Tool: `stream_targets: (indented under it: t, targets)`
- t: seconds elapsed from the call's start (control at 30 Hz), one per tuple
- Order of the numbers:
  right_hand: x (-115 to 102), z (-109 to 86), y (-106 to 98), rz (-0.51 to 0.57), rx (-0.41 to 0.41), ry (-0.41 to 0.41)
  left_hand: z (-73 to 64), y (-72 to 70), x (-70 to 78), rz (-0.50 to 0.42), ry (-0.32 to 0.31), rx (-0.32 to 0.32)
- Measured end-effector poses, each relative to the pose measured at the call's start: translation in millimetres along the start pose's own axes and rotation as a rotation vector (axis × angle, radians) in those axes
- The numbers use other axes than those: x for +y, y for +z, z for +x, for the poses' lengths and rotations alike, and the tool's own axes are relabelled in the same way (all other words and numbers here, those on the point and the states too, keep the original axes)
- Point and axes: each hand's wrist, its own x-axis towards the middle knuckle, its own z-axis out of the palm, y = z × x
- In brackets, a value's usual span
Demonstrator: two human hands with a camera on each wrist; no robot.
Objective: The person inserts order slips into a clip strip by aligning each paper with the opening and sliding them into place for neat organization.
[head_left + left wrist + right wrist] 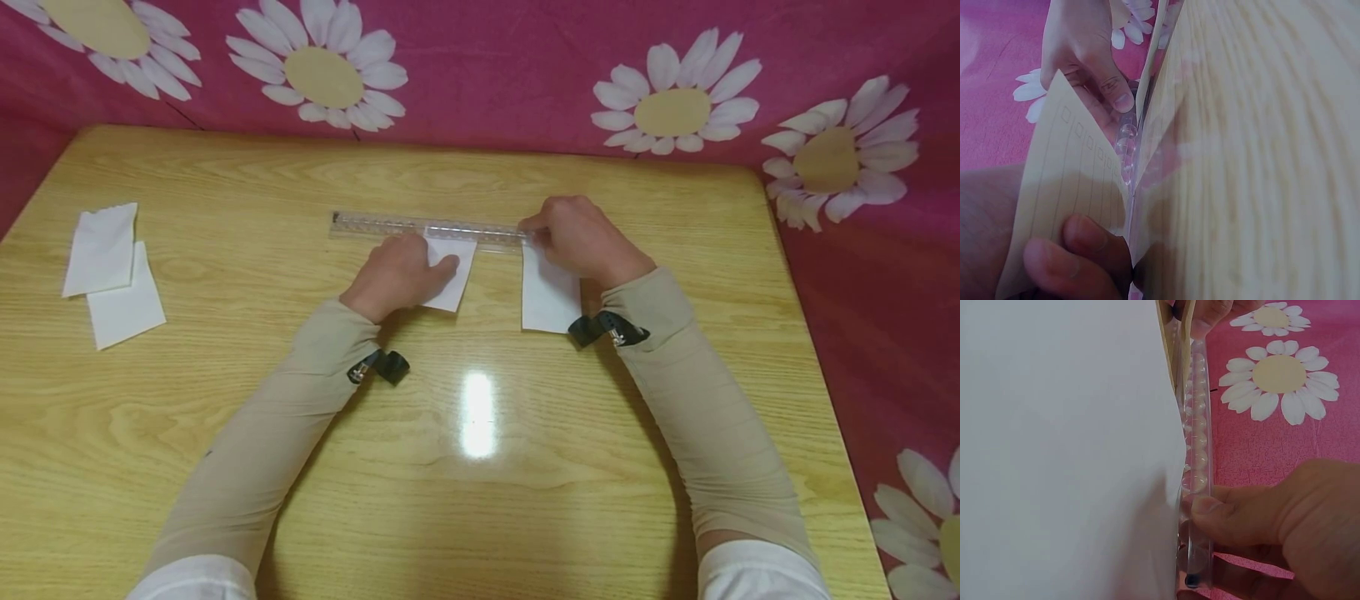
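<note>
My left hand [401,273] grips a small white paper slip [455,293], thumb above and curled fingertips [1088,234] below. Ruled lines and small boxes show on the slip's underside in the left wrist view. My right hand [583,237] pinches the right end of a long clear plastic strip [375,223], shaped like a ruler, with a row of round bumps. Its thumb [1225,519] presses on the strip. A second white slip [547,296] extends from the strip toward me, beside and partly under the right hand.
Two more white slips [105,250] lie overlapping at the left of the wooden table [480,517]. A pink cloth with daisies [495,75] hangs behind the table's far edge and down the right side. Black straps with small cameras sit on both wrists.
</note>
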Motion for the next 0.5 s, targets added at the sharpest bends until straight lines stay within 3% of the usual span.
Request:
stream_targets:
  t: [0.5]
  targets:
    - [0.4,0.0,0.0,-0.014,-0.003,-0.006,1.0,0.6,0.5,0.009,0.006,0.0]
